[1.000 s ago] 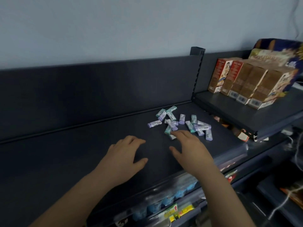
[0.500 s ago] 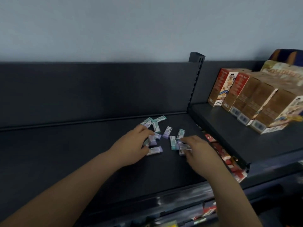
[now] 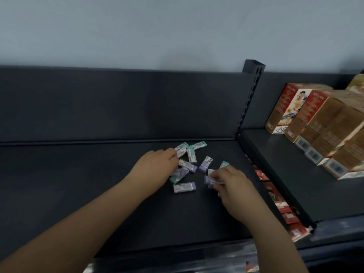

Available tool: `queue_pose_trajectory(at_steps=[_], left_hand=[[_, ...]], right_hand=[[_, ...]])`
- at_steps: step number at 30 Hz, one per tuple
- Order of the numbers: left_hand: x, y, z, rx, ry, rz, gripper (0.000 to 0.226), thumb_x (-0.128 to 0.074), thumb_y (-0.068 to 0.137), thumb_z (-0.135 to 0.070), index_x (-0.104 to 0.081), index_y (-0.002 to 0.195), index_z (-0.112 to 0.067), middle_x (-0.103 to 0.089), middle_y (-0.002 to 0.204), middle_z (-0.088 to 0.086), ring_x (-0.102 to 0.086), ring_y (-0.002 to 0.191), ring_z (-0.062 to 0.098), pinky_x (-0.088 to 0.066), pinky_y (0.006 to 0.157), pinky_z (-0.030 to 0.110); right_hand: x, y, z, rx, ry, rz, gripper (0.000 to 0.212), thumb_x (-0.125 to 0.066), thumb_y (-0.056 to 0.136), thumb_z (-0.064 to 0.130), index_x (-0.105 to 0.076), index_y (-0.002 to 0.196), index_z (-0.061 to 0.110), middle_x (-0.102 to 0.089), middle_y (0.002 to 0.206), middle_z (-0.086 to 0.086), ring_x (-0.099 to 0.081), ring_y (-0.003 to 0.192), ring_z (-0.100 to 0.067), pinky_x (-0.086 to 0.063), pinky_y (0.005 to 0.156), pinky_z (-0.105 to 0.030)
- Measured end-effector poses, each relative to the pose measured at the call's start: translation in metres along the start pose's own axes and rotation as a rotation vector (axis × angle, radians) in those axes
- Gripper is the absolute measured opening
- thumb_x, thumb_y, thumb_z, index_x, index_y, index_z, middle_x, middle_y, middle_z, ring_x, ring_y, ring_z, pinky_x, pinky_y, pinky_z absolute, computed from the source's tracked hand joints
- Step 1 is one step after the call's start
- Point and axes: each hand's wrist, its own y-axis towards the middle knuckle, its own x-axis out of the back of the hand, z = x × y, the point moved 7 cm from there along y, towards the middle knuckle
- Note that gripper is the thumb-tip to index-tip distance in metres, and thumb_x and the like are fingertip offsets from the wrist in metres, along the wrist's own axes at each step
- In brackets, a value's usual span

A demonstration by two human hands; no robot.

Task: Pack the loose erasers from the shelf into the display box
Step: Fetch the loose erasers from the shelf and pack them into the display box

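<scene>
Early stage: my right hand (image 3: pixel 234 192) pinches a purple eraser (image 3: pixel 211 180), my left hand (image 3: pixel 155 166) curls over the loose erasers (image 3: pixel 205 164), grip unclear; display box unseen.

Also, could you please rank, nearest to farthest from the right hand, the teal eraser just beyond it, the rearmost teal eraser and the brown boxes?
From the right hand, in the head view:
1. teal eraser, just beyond the hand, almost touching it.
2. rearmost teal eraser, back left, near the rear panel.
3. brown boxes, on the higher shelf to the right.
</scene>
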Motion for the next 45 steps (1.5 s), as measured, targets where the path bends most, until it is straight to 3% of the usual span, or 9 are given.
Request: queue_pose_trajectory(at_steps=[6, 14, 18, 21, 25, 28, 34, 40, 45], left_hand=[[-0.017, -0.014, 0.007, 0.018, -0.157, -0.044, 0.019, -0.045, 0.098, -0.031, -0.052, 0.114, -0.023, -0.054, 0.112, -0.001, -0.055, 0.098, 0.020, -0.039, 0.078, 0.032], [0.004, -0.046, 0.053, 0.090, -0.406, -0.127, 0.031, -0.048, 0.097, -0.039, -0.055, 0.125, -0.026, -0.052, 0.113, -0.007, -0.046, 0.101, 0.013, -0.040, 0.091, 0.028], [0.027, -0.093, 0.104, 0.122, -0.566, -0.116, 0.023, -0.053, 0.095, -0.036, -0.058, 0.117, -0.033, -0.046, 0.107, -0.018, -0.052, 0.097, 0.001, -0.042, 0.088, 0.018], [0.038, -0.135, 0.145, 0.131, -0.566, -0.127, 0.022, -0.052, 0.095, -0.036, -0.059, 0.117, -0.034, -0.048, 0.108, -0.018, -0.053, 0.098, 0.000, -0.044, 0.088, 0.019], [0.037, -0.196, 0.206, 0.180, -0.511, -0.144, 0.027, -0.054, 0.095, -0.035, -0.060, 0.121, -0.033, -0.048, 0.111, -0.019, -0.053, 0.099, 0.000, -0.045, 0.089, 0.020], [0.032, -0.244, 0.249, 0.203, -0.518, -0.158, 0.023, -0.055, 0.094, -0.033, -0.062, 0.116, -0.036, -0.051, 0.110, -0.021, -0.055, 0.100, -0.001, -0.046, 0.089, 0.019], [0.036, -0.320, 0.310, 0.286, -0.511, -0.214, 0.028, -0.056, 0.095, -0.031, -0.061, 0.122, -0.033, -0.058, 0.107, -0.019, -0.055, 0.100, -0.003, -0.040, 0.083, 0.009], [0.036, -0.359, 0.332, 0.317, -0.557, -0.282, 0.029, -0.058, 0.094, -0.029, -0.060, 0.123, -0.032, -0.055, 0.106, -0.021, -0.054, 0.095, -0.009, -0.037, 0.081, 0.004], [0.040, -0.385, 0.360, 0.385, -0.480, -0.318, 0.029, -0.059, 0.093, -0.027, -0.061, 0.122, -0.025, -0.061, 0.108, -0.013, -0.054, 0.098, -0.002, -0.035, 0.084, 0.005]], right_hand=[[-0.014, 0.023, 0.028, 0.044, -0.001, 0.015, 0.019, -0.053, 0.095, 0.024, -0.058, 0.114, 0.025, -0.052, 0.115, 0.007, -0.049, 0.108, -0.018, -0.044, 0.089, -0.036], [-0.022, 0.023, 0.080, 0.060, 0.178, -0.076, 0.015, -0.058, 0.092, 0.024, -0.057, 0.105, 0.031, -0.058, 0.098, 0.011, -0.054, 0.095, -0.011, -0.044, 0.077, -0.028], [-0.029, 0.020, 0.142, 0.073, 0.472, -0.069, 0.044, -0.062, 0.091, 0.024, -0.045, 0.125, 0.046, -0.060, 0.097, 0.020, -0.057, 0.090, 0.004, -0.045, 0.075, -0.015], [-0.041, 0.020, 0.198, 0.099, 0.631, -0.058, 0.052, -0.063, 0.090, 0.016, -0.047, 0.130, 0.045, -0.061, 0.100, 0.019, -0.060, 0.094, 0.005, -0.049, 0.081, -0.013], [-0.064, 0.021, 0.273, 0.126, 0.865, -0.043, 0.032, -0.064, 0.088, 0.002, -0.059, 0.107, 0.028, -0.066, 0.098, 0.007, -0.067, 0.096, -0.006, -0.052, 0.084, -0.021], [-0.080, 0.021, 0.323, 0.122, 0.988, -0.006, 0.021, -0.069, 0.084, 0.004, -0.059, 0.094, 0.021, -0.070, 0.100, 0.009, -0.068, 0.094, -0.004, -0.054, 0.082, -0.022], [-0.109, 0.021, 0.404, 0.176, 1.083, 0.144, 0.021, -0.069, 0.081, -0.006, -0.053, 0.089, 0.006, -0.072, 0.102, 0.003, -0.069, 0.096, -0.013, -0.055, 0.078, -0.028], [-0.128, 0.028, 0.459, 0.253, 1.031, 0.222, 0.035, -0.071, 0.079, -0.003, -0.063, 0.103, 0.022, -0.068, 0.097, 0.000, -0.069, 0.089, -0.021, -0.057, 0.077, -0.037], [-0.141, 0.042, 0.502, 0.314, 0.997, 0.291, 0.037, -0.072, 0.078, -0.003, -0.069, 0.104, 0.024, -0.067, 0.102, 0.000, -0.069, 0.089, -0.014, -0.055, 0.072, -0.024]])
